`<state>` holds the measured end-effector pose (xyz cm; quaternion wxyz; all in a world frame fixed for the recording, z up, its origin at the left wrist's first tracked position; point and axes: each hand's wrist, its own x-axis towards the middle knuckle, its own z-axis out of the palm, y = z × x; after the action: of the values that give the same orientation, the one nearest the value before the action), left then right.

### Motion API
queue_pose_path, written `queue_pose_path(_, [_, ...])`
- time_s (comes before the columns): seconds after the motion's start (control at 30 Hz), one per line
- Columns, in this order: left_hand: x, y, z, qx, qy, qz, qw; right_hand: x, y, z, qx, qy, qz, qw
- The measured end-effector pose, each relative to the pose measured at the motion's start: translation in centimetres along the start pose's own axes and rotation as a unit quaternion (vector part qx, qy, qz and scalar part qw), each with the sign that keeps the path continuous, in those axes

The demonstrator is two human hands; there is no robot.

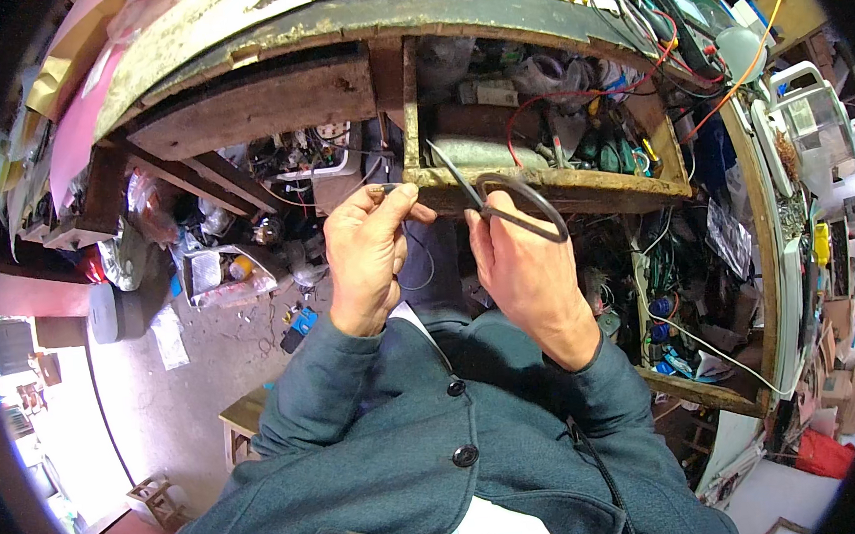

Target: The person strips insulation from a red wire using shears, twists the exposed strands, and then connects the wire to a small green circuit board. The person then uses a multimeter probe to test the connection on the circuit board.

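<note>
Between the thumb and fingers of my left hand (370, 251) is the end of a thin dark cable (389, 187). A thin loop of wire hangs beneath that hand, seemingly part of the same cable. My right hand (531, 275) grips a pair of scissors (455, 173) by the black looped handles. The blades point up and to the left, toward the open drawer, and look nearly together. They are a short way right of the left fingertips and do not touch the cable. Some of the right fingers are hidden behind the hand.
Ahead stands a worn wooden workbench (266, 32), its open drawer (579, 187) full of tools and bags. Red test leads (535, 101) trail over it. Cluttered shelves and boxes line the right. At left, a small wooden stool (244, 412) and a bin of parts (227, 275) stand on the floor.
</note>
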<state>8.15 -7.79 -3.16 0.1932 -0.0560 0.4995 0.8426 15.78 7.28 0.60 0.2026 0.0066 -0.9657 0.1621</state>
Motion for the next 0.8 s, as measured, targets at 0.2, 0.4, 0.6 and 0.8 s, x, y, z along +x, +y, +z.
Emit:
queue_pose_path(0.2, [-0.3,-0.6,0.6,-0.017,0.010,0.018,1.000,-0.9,-0.3,0.1,0.040,-0.026,-0.005,0.999])
queue_pose_path(0.4, [-0.1,-0.8,0.8,-0.022,0.009,0.027,0.999,-0.9,-0.5,0.4,0.037,-0.049,-0.008,0.998])
queue_pose_path(0.6, [-0.1,-0.6,0.8,-0.025,0.013,0.019,0.999,-0.9,-0.3,0.8,0.024,-0.069,-0.010,0.997])
queue_pose_path(0.8, [-0.2,-0.4,1.0,-0.013,0.009,0.017,1.000,-1.0,-0.2,1.0,0.022,-0.055,-0.003,0.998])
